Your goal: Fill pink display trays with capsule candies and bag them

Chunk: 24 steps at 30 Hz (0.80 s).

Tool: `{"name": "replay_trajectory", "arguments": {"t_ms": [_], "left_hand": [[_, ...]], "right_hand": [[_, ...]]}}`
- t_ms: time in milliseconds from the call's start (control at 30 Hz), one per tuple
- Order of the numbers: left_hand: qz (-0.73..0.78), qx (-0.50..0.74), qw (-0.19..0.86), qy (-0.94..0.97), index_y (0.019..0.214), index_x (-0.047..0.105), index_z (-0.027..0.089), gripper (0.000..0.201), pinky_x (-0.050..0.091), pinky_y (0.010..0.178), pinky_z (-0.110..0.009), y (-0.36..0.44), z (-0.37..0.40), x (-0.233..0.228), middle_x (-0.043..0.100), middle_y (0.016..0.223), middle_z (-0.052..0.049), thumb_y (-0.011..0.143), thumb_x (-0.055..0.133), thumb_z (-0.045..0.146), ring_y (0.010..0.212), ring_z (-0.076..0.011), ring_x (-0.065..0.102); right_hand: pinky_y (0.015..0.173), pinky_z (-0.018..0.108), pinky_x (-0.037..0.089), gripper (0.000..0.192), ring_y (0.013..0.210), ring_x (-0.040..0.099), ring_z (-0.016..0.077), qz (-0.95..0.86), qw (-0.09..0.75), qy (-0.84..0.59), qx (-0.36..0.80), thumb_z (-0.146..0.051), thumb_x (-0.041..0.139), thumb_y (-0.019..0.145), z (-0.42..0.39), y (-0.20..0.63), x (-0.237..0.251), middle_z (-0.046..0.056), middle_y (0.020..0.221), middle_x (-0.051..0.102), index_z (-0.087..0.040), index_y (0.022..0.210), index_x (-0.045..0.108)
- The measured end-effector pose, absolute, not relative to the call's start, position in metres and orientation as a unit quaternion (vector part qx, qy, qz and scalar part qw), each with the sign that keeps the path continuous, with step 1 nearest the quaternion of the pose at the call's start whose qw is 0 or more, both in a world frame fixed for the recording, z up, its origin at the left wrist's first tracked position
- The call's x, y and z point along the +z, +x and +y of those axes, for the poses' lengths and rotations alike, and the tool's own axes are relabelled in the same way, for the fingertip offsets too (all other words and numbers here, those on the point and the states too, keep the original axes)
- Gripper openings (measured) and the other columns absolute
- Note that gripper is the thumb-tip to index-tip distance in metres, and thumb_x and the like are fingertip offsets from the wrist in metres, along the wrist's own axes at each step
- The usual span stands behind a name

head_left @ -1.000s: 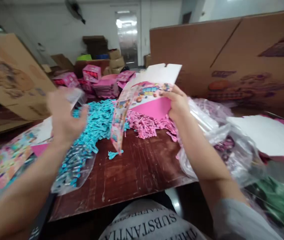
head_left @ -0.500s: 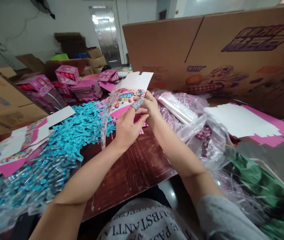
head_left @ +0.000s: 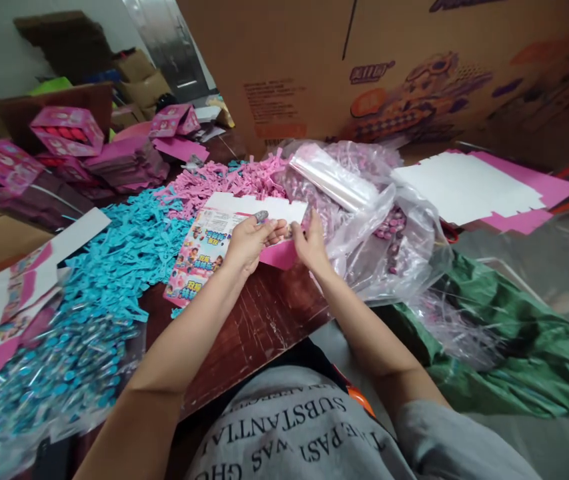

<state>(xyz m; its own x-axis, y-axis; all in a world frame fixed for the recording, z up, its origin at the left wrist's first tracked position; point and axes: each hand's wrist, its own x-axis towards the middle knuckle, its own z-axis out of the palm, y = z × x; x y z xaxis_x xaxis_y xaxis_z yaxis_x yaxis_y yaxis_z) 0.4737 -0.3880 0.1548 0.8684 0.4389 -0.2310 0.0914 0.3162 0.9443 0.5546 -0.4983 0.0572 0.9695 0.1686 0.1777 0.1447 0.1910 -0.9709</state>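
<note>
A flat printed card box blank (head_left: 199, 257), with cartoon figures, a pink panel and white tabs, lies tilted over the table's edge of the pile. My left hand (head_left: 248, 243) is above its middle, fingers loosely bent and apart, a grey wrap around one digit. At the blank's right side is my right hand (head_left: 310, 243), its fingers spread and its fingertips close to those of the left. Whether a small thing lies between the fingertips is too unclear to tell. Behind the blank is a heap of pink plastic pieces (head_left: 234, 177); to its left, a heap of blue plastic pieces (head_left: 119, 257).
Clear-and-blue small tubes (head_left: 69, 367) fill the table's left front. More printed blanks (head_left: 39, 273) rest beside them. Plastic bags (head_left: 389, 247) and white-and-pink sheets (head_left: 469, 187) are on the right. A large carton (head_left: 314, 80) stands behind; a green sack (head_left: 524, 347) hangs lower right.
The blank has come down from a raised, bent position to lie flat, and both hands have lowered with it. My hands have loosened from it. The view has tilted downward.
</note>
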Motion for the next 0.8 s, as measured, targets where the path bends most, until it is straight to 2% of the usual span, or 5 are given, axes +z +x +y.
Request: {"name": "replay_trajectory", "arguments": {"t_ms": [233, 400, 567, 700, 800], "left_hand": [[0.207, -0.007, 0.79, 0.577, 0.099, 0.07, 0.014, 0.007, 0.061, 0.085, -0.023, 0.494, -0.427, 0.121, 0.085, 0.1, -0.012, 0.096, 0.074, 0.01, 0.094, -0.0173, 0.083], [0.028, -0.097, 0.778, 0.62, 0.111, 0.067, 0.015, 0.012, 0.06, 0.111, -0.038, 0.542, -0.538, 0.091, 0.079, 0.131, -0.016, 0.104, 0.06, 0.009, 0.121, -0.0215, 0.078], [-0.374, -0.081, 0.468, 0.796, 0.15, 0.064, 0.028, 0.058, 0.027, 0.137, -0.064, 0.553, -0.662, 0.064, 0.038, 0.178, -0.011, 0.099, 0.057, 0.0, 0.156, -0.0354, 0.052], [-0.49, 0.011, 0.28, 0.826, 0.134, 0.077, 0.033, 0.055, 0.007, 0.139, -0.071, 0.53, -0.661, 0.042, 0.043, 0.176, -0.002, 0.103, 0.044, 0.001, 0.137, -0.0352, 0.07], [-0.402, 0.071, 0.253, 0.877, 0.137, 0.074, 0.034, 0.054, 0.006, 0.138, -0.073, 0.522, -0.596, 0.039, 0.036, 0.18, -0.002, 0.101, 0.051, 0.001, 0.162, -0.037, 0.042]], "right_hand": [[0.097, 0.042, 0.062, 0.049, 0.106, 0.071, 0.0223, -0.199, 0.705, -0.679, -0.049, -0.055, 0.074, 0.095, -0.572, 0.514, 0.033, 0.01, 0.133, 0.071, -0.028, 0.136, 0.066], [0.107, 0.042, 0.059, 0.054, 0.124, 0.069, 0.0225, -0.064, 0.73, -0.66, -0.167, -0.05, 0.071, 0.096, -0.643, 0.518, 0.015, 0.011, 0.145, 0.065, -0.031, 0.144, 0.056], [0.127, 0.051, 0.044, 0.067, 0.142, 0.06, 0.0246, 0.228, 0.515, -0.744, -0.358, -0.044, 0.057, 0.09, -0.806, 0.503, -0.007, 0.016, 0.155, 0.053, -0.023, 0.153, 0.044], [0.123, 0.063, 0.045, 0.07, 0.139, 0.06, 0.0371, 0.365, 0.403, -0.759, -0.358, -0.046, 0.064, 0.077, -0.889, 0.462, -0.019, 0.02, 0.15, 0.055, -0.021, 0.142, 0.054], [0.12, 0.065, 0.046, 0.059, 0.135, 0.06, 0.0442, 0.371, 0.407, -0.761, -0.343, -0.045, 0.071, 0.071, -0.89, 0.446, -0.03, 0.022, 0.143, 0.059, -0.03, 0.128, 0.062]]}}
